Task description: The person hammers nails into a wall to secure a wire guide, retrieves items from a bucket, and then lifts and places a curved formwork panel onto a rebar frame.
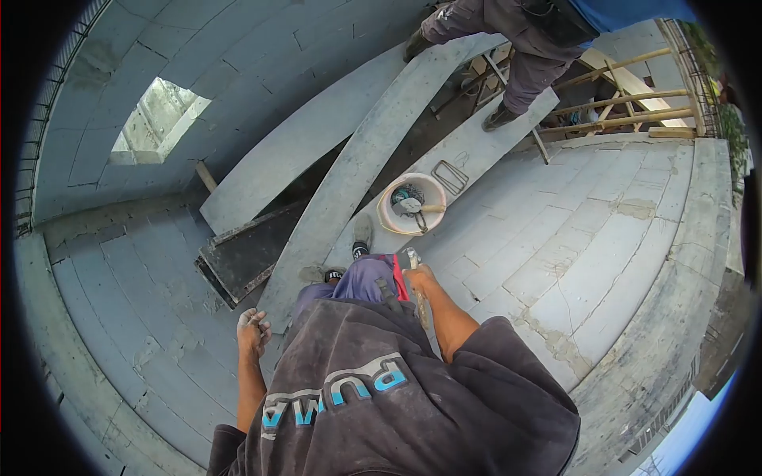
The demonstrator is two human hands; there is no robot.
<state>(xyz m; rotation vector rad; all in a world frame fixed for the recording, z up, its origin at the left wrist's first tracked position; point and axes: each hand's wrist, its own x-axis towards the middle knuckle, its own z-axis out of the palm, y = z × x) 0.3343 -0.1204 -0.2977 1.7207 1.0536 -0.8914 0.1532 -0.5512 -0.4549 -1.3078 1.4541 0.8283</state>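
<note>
My left hand (pixel 254 332) hangs over the left side, dusty, its fingers curled in with nothing visible in them. Close to my right thigh, my right hand (pixel 419 278) is closed around a pale, mortar-smeared tool (pixel 412 258); its kind is hard to make out. Ahead of my feet a white bucket (pixel 384 210) stands on a plank. Inside it lie a tool with a light wooden handle (pixel 432 209) and a tangle of bluish stringy material (pixel 407 193). A bent metal frame (pixel 451 178) rests beside the bucket.
I stand on long scaffold planks (pixel 361 159) with dark gaps between them. A co-worker's legs (pixel 528 79) straddle the planks ahead. Block walls (pixel 587 230) rise on both sides, one with a square opening (pixel 159 123). A dark trough-like box (pixel 254 250) sits lower left.
</note>
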